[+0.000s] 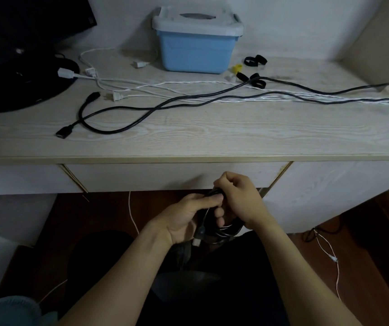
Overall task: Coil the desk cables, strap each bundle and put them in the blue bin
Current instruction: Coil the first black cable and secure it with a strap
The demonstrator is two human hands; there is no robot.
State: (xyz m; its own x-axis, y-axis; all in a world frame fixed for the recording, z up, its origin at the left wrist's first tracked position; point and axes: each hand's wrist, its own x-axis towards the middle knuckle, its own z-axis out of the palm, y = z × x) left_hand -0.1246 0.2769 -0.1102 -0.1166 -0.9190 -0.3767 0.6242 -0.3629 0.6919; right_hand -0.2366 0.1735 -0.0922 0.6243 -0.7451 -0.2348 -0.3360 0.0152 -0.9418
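Below the desk's front edge, my left hand [188,217] and my right hand [240,198] both grip a coiled black cable bundle [226,230]. Its loops hang under my fingers, and a plug end dangles beneath my left palm. The blue bin [195,52] stands at the back of the desk with its translucent lid on. Long black cables [123,130] and white cables [188,84] lie spread across the desk top. Several black strap rings [255,60] and a yellow one [237,68] lie to the right of the bin.
A black monitor base [21,85] fills the desk's [212,135] back left. A drawer front sits just behind my hands. Thin white wires [327,250] trail over the dark floor at the right and left of my legs.
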